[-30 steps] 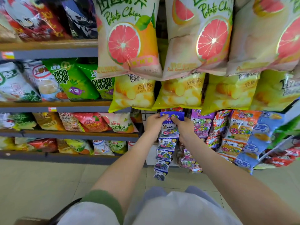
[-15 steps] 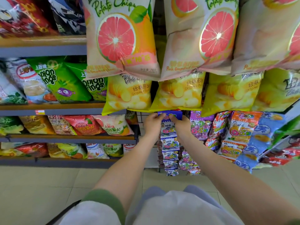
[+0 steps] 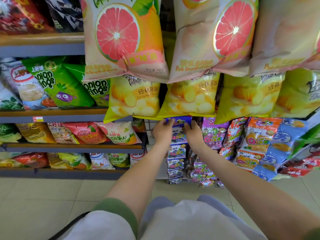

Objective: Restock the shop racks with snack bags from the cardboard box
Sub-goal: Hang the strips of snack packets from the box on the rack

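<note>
Pink bags (image 3: 121, 40) fill the top of the rack, and a row of yellow bags (image 3: 188, 96) hangs under them. Below the yellow row hang long strips of small sweets. The box is not in view.

The task's thing now is the blue strip (image 3: 176, 153). It hangs straight down in front of the white grid (image 3: 149, 124), just beside a purple strip (image 3: 213, 134) on its right. Its blue header (image 3: 179, 121) sits right under the lower edge of the yellow bags.

The left hand (image 3: 161, 131) pinches the left corner of the header and the right hand (image 3: 194, 133) pinches the right corner. Thumb and fingers are pressed on the card, not spread.

I think the step is to hang the header on a hook. The hook and the hole are both hidden behind the yellow bags, so the person must find them by touch. It is better to keep the header flat and level between both hands, and to push it straight back until the hook passes through. One hand could lift the yellow bag a little to see better. Only release when the card bears the weight, one hand first. If the hook is missed, the whole strip can fall to the floor.
</note>
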`<state>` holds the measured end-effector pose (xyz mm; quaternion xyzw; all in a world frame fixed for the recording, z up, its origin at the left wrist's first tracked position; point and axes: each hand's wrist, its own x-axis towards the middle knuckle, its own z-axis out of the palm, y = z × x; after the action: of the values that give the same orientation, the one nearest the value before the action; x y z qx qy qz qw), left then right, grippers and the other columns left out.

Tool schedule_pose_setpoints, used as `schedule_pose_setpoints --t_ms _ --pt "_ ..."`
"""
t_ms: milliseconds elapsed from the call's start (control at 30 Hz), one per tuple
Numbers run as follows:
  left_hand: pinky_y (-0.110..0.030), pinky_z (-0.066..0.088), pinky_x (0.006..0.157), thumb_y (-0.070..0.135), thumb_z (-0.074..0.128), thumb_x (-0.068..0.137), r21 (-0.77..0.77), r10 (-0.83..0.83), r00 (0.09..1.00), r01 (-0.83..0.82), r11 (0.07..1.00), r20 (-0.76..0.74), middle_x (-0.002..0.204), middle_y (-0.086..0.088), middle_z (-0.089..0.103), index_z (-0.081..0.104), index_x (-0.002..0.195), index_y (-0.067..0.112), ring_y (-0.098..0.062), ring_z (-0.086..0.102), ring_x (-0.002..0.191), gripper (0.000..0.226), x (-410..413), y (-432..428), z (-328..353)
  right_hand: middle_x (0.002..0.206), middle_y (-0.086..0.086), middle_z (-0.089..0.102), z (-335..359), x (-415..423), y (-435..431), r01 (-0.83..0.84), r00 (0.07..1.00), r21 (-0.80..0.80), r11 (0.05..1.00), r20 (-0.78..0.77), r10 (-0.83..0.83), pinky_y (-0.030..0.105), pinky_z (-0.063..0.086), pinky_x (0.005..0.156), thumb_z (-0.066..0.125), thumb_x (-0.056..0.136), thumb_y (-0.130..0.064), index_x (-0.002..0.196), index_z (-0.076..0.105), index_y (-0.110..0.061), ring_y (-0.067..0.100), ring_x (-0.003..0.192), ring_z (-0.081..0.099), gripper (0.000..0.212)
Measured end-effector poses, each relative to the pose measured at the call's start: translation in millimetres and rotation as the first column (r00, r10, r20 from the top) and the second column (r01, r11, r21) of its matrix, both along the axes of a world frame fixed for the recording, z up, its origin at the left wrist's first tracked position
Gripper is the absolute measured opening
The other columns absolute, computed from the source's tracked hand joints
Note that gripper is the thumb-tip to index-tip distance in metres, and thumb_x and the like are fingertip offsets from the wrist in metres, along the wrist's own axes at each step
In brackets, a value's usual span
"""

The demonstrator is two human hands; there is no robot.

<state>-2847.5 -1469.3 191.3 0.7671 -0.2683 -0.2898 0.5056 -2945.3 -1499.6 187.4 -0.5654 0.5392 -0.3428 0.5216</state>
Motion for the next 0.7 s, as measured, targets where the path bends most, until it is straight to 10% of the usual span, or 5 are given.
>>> schedule_pose_setpoints --t_ms 200,400,600,700 --pt "-0.048 0.043 0.097 0.061 0.056 0.083 0.172 0.0 0.998 -0.011 0.985 0.062 0.132 -0.015 0.053 0.046 0.133 0.006 -0.037 0.047 0.123 0.075 5 -10 -8 0.07 0.002 0.047 5 5 -18 -0.052 0.942 -0.085 0.995 -0.334 0.021 0.027 0.03 0.047 0.046 0.099 -0.016 0.095 0.043 -0.006 0.025 0.067 0.051 0.011" --pt "-0.033 0.044 0.093 0.03 0.052 0.093 0.307 -0.134 0.989 0.11 0.945 0.057 0.133 -0.013 0.052 0.046 0.131 0.018 -0.034 0.049 0.117 0.041 3 10 5 0.078 0.01 0.048 12 -5 -3 -0.118 0.889 -0.018 0.993 -0.448 0.098 0.027 0.034 0.051 0.056 0.093 -0.02 0.094 0.044 -0.001 0.023 0.069 0.05 0.022" --pt "-0.027 0.03 0.067 0.012 0.043 0.097 0.389 -0.214 0.977 0.205 0.898 -0.02 0.094 -0.004 0.054 0.049 0.1 0.012 -0.023 0.051 0.095 0.007 -11 74 49 0.066 0.003 0.035 40 -19 44 -0.433 0.548 0.313 0.845 -0.653 0.523 0.023 0.025 0.046 0.053 0.093 -0.014 0.063 0.034 -0.009 0.015 0.057 0.034 0.035" --pt "-0.028 0.038 0.077 0.003 0.039 0.096 0.391 -0.147 0.989 0.142 0.909 -0.017 0.118 -0.012 0.058 0.052 0.125 0.01 -0.029 0.053 0.115 0.033 -1 116 46 0.089 0.013 0.053 51 -9 70 -0.555 0.477 0.333 0.762 -0.624 0.62 0.032 0.043 0.064 0.056 0.089 -0.013 0.088 0.051 -0.001 0.026 0.08 0.055 0.014"
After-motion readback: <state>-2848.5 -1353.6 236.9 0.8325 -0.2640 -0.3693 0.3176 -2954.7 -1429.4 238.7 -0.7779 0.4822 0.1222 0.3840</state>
